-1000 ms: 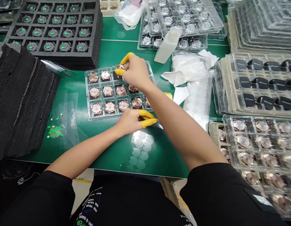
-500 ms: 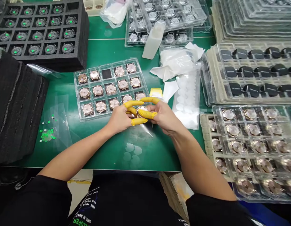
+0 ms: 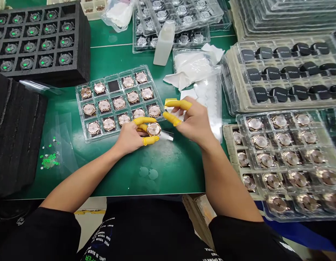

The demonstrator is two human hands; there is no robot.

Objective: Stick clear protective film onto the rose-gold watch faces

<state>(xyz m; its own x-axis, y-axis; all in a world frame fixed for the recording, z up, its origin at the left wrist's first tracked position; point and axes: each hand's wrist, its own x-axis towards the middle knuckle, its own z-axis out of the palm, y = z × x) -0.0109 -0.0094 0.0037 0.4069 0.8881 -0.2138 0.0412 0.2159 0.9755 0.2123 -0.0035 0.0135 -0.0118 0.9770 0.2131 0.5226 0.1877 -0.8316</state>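
Observation:
My left hand (image 3: 131, 134), with yellow finger cots, pinches a rose-gold watch case (image 3: 153, 129) just in front of a clear tray (image 3: 83, 108) of like cases; one tray pocket (image 3: 113, 86) is bare. My right hand (image 3: 193, 121) is a little to the right of the case, its cot-covered fingers spread and holding nothing. A small clear film piece (image 3: 166, 135) lies on the green mat between the hands.
A black foam tray (image 3: 75, 54) with green-dotted parts sits at the back left. Loose green dots (image 3: 49, 159) lie on clear film at left. A white bottle (image 3: 164, 43), wipes (image 3: 192, 67), trays of black parts (image 3: 236, 90) and stacked watch-case trays (image 3: 233, 152) fill the right.
My right hand took a case from the tray's top row and brought it to the left hand. It has since let go and moved right; the left hand keeps the case.

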